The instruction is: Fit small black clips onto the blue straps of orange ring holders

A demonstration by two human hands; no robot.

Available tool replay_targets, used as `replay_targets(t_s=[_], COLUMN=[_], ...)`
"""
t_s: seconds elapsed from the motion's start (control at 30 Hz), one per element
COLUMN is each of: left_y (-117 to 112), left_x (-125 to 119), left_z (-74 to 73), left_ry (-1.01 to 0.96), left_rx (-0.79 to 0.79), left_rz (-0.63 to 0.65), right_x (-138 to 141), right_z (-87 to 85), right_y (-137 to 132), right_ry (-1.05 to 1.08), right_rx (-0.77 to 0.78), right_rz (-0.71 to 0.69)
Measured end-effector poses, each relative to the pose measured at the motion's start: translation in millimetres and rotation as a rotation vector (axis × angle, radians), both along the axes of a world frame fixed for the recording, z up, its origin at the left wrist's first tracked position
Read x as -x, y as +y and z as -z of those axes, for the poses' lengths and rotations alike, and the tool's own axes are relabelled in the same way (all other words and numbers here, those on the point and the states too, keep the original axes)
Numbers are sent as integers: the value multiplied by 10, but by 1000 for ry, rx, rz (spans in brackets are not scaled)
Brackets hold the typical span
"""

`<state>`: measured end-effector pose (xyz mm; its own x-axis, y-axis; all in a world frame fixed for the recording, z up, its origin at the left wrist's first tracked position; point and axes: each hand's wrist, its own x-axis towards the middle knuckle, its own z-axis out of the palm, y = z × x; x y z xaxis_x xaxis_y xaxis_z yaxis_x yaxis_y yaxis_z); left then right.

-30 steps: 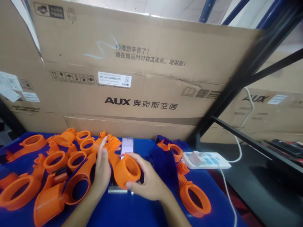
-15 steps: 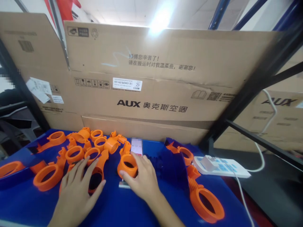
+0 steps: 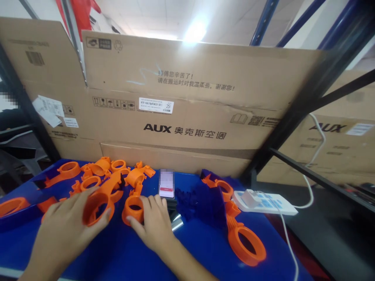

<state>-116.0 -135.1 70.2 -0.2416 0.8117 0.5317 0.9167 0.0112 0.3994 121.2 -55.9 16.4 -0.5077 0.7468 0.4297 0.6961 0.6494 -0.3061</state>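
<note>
My left hand is closed around a large orange plastic ring with an arm stretching back from it. To its right, my right hand grips a smaller orange plastic ring, thumb at the front and fingers along the right side. The two rings are close together but apart, above the blue table surface. Behind them lies a pile of similar orange ring parts, some partly hidden by my left hand. Beside my right hand is a shiny metal piece.
A phone lies behind my right hand. Dark blue pieces and more orange ring parts are to the right, beside a white power strip with cables. A large cardboard sheet stands at the back.
My right hand has moved left with the smaller ring, away from the metal piece. My left hand has closed on the larger ring and lifted it. The view has shifted slightly.
</note>
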Motion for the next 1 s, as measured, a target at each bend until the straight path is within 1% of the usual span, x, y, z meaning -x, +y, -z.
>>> replay_targets(t_s=[0.07, 0.1, 0.17, 0.23, 0.27, 0.33, 0.4, 0.43, 0.5, 0.53, 0.57, 0.6, 0.67, 0.73, 0.8, 0.83, 0.87, 0.9, 0.93, 1.0], left_y=[-41, -44, -22, 25, 55, 128, 221, 276, 397, 457, 515, 568, 662, 755, 861, 920, 982, 1044, 1105, 1213], left_x=[76, 86, 36, -116, -227, -501, -799, -939, -1165, -1244, -1298, -1331, -1347, -1333, -1330, -1341, -1361, -1390, -1424, -1489], left_z=[-89, -100, -52, 70, 145, 293, 392, 413, 397, 367, 328, 286, 210, 166, 159, 166, 178, 192, 208, 241], left_ry=[-101, -182, -463, -831, -1028, -1394, -1635, -1697, -1733, -1724, -1706, -1682, -1622, -1551, -1492, -1477, -1473, -1478, -1489, -1497], left_rx=[-15, -30, -91, -141, -146, -146, -136, -128, -61, -22, 27, 92, 248, 395, 482, 506, 525, 529, 512, 416], left_rz=[-4, 9, 74, 169, 219, 266, 269, 296, 427, 499, 572, 652, 827, 1002, 1122, 1144, 1139, 1105, 1046, 902], right_x=[26, 38, 52, 47, 32, -34, -156, -238, -427, -525, -616, -698, -823, -893, -918, -918, -912, -902, -888, -858], right_z=[3, 2, -5, -14, -20, -37, -72, -98, -167, -207, -246, -283, -341, -373, -381, -377, -369, -357, -341, -300], right_y=[-21, -34, -61, -77, -73, -25, 83, 155, 317, 395, 465, 523, 597, 621, 619, 615, 612, 610, 610, 616], right_ry=[-38, -58, -93, -124, -136, -128, -12, 100, 428, 599, 744, 846, 950, 960, 938, 933, 936, 943, 946, 926], right_rx=[10, 6, -19, -45, -47, -22, 23, 48, 101, 139, 189, 246, 337, 387, 414, 427, 437, 443, 446, 438], right_rz=[-88, -153, -284, -367, -381, -359, -271, -207, -64, -20, -15, -26, -62, -88, -115, -130, -142, -150, -155, -134])
